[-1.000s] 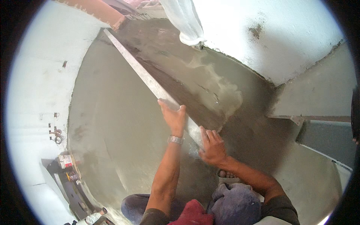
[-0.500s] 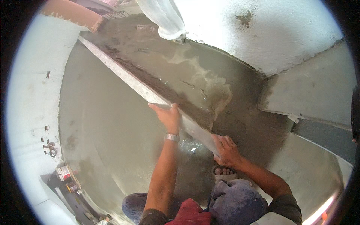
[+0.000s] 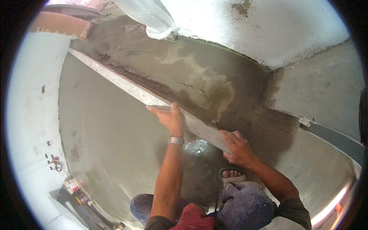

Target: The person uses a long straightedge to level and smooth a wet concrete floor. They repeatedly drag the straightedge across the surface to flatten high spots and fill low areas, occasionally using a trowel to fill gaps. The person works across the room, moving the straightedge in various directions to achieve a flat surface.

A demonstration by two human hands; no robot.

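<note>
My left hand, with a metal watch at the wrist, grips a long pale straightedge near its middle, thumb and fingers along its side. My right hand is closed on the near end of the same bar, fingers over its upper edge. The bar lies diagonally across the wet grey cement floor, its far end by the left wall. A dark ridge of mortar runs along its far side. A shiny wet patch lies below it between my forearms.
My sandalled foot is below my right hand. White walls stand at left and upper right, with wrapped pale material at the top. A grey step is at right, a peach board upper left, assorted items lower left.
The straightedge lies at a flatter angle: its far end appears farther left and lower. My right hand has moved right, and my left hand slightly left, both still gripping. The view has shifted a little.
</note>
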